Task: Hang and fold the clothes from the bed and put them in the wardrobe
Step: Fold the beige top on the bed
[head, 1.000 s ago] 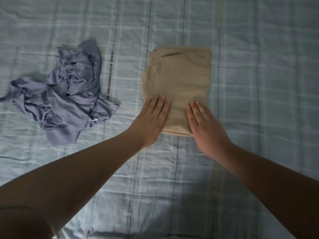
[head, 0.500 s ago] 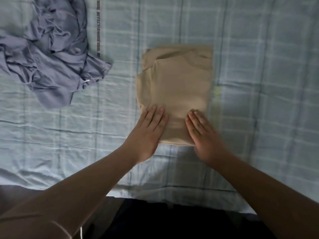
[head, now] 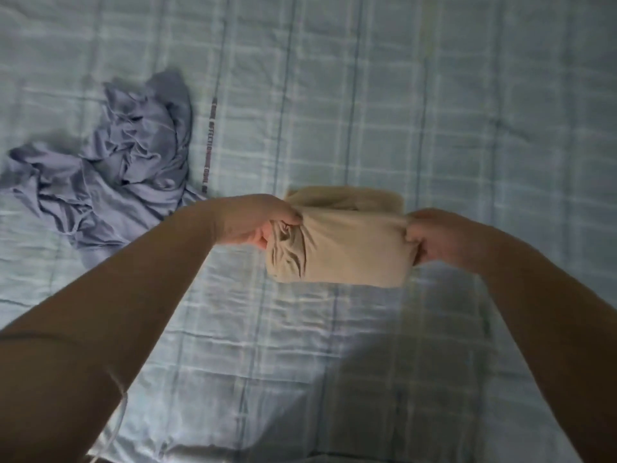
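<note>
Over one bed (head: pixel 434 95), two hands (head: pixel 253 218) (head: pixel 440 235) grip one folded garment (head: pixel 337 248).

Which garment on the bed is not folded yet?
The lavender garment, crumpled in a heap left of the left hand. The beige garment is a folded bundle gripped between both hands, the right hand opposite.

Bed cover (head: pixel 434 111) wide and bare on right side and far side: free passage there. Near strip of cover, under both arms, also bare. Obstacle on left: crumpled blue-grey garment (head: pixel 110 182) lies in heap, just beside left forearm. Centre occupied: left hand (head: pixel 257 222) and right hand (head: pixel 440 235) grip folded beige garment (head: pixel 340 248) by its two ends, so path between hands is blocked. Gap between heap and beige bundle is narrow.
</note>
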